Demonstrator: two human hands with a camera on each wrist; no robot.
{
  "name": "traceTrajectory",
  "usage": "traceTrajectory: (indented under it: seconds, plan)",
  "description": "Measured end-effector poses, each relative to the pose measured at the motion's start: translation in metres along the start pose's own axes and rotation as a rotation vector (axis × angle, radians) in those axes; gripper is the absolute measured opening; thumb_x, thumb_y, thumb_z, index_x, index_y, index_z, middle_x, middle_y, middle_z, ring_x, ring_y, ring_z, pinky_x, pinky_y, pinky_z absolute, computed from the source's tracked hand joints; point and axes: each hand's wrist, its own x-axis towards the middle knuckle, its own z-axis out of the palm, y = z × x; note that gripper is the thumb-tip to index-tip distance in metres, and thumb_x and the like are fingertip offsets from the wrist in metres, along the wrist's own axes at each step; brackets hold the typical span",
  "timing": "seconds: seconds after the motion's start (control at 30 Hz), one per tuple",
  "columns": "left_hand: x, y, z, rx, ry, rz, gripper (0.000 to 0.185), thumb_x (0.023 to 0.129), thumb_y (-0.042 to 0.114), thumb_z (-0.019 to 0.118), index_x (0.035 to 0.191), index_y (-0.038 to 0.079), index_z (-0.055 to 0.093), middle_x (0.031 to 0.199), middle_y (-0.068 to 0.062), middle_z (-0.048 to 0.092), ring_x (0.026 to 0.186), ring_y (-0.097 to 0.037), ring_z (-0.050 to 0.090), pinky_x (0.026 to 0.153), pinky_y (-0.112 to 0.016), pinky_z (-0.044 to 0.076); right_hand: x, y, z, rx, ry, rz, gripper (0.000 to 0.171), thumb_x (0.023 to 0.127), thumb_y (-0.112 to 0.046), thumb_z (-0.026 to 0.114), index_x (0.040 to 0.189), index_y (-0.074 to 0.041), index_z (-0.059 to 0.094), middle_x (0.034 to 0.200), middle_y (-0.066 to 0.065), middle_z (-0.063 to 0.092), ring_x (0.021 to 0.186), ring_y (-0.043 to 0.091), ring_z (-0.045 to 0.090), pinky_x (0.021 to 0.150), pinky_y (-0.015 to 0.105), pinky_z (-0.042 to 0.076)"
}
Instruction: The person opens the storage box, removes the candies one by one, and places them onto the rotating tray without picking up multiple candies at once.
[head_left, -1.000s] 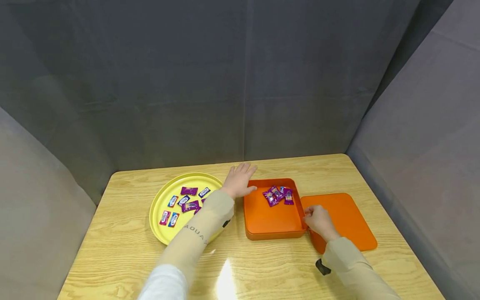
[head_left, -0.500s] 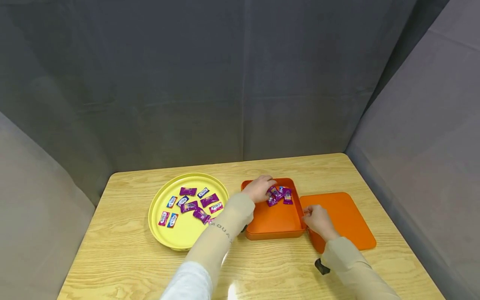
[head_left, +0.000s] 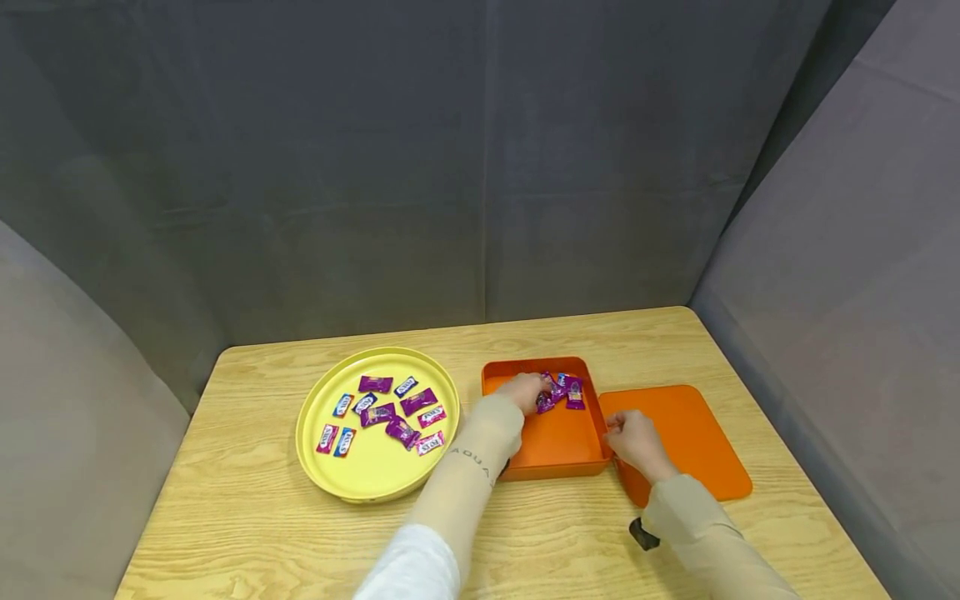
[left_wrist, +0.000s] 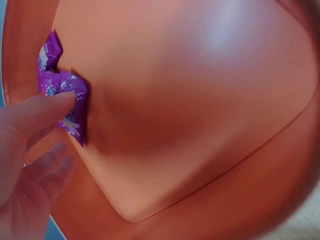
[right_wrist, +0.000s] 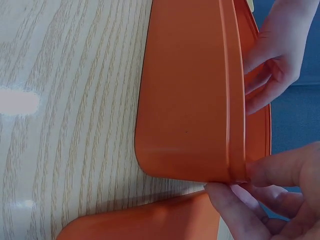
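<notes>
My left hand (head_left: 525,390) reaches into the square orange box (head_left: 555,442), at the candies toward its back. In the left wrist view, thumb and forefinger meet at a purple-wrapped candy (left_wrist: 76,111); the other fingers curl lower down, apart from it. Another purple candy (left_wrist: 49,54) lies close by. The head view also shows a purple candy (head_left: 574,393) against the box's right side, with a bit of blue wrapper behind it. My right hand (head_left: 636,443) pinches the box's right rim near the front corner, fingertips (right_wrist: 257,172) at the rim.
A round yellow tray (head_left: 318,471) stands on the left of the wooden table (head_left: 247,533), with several purple, blue and pink wrapped candies spread on it. An orange lid (head_left: 701,442) lies right of the box, partly under my right arm. Grey cloth walls (head_left: 480,167) enclose the table.
My left hand has come from above the box's left rim, fingers spread, to the candies inside, then a little toward the front. My right hand stays at the rim.
</notes>
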Motion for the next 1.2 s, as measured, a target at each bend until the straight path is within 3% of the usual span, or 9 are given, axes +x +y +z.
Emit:
traceTrajectory:
  seconds: [0.3,0.6,0.83,1.2]
  plan:
    - [0.002,0.004,0.01,0.053,0.005,-0.001,0.039,0.085,0.007,0.063,0.12,0.024,0.062,0.122,0.002,0.056,0.108,-0.014,0.053,0.093,-0.025,0.042,0.0,0.001,0.0,0.004,0.003,-0.002,0.028,0.081,0.002,0.055,0.105,0.016,0.056,0.073,0.009,0.054,0.061,0.017,0.045,0.054,0.026,0.042]
    - [0.002,0.007,0.014,0.123,0.082,-0.095,0.025,0.089,0.01,0.059,0.111,0.019,0.066,0.118,0.0,0.059,0.109,-0.017,0.055,0.089,-0.03,0.047,0.0,0.0,0.0,0.001,0.006,-0.002,0.028,0.081,0.002,0.056,0.106,0.016,0.056,0.076,0.011,0.056,0.063,0.018,0.048,0.055,0.026,0.044]
    - [0.0,0.008,0.017,0.188,0.093,-0.108,0.022,0.089,0.014,0.059,0.109,0.019,0.066,0.115,0.001,0.061,0.105,-0.016,0.055,0.082,-0.03,0.05,-0.001,0.0,0.0,-0.006,0.005,0.002,0.029,0.081,0.002,0.057,0.107,0.015,0.056,0.078,0.012,0.058,0.063,0.018,0.049,0.055,0.027,0.046]
    - [0.002,0.008,0.021,0.182,0.104,-0.118,0.023,0.089,0.01,0.058,0.109,0.017,0.066,0.11,0.0,0.062,0.102,-0.017,0.056,0.078,-0.032,0.052,-0.001,-0.002,0.0,0.001,-0.002,-0.003,0.03,0.082,0.002,0.056,0.108,0.016,0.055,0.079,0.013,0.058,0.063,0.018,0.049,0.056,0.027,0.046]
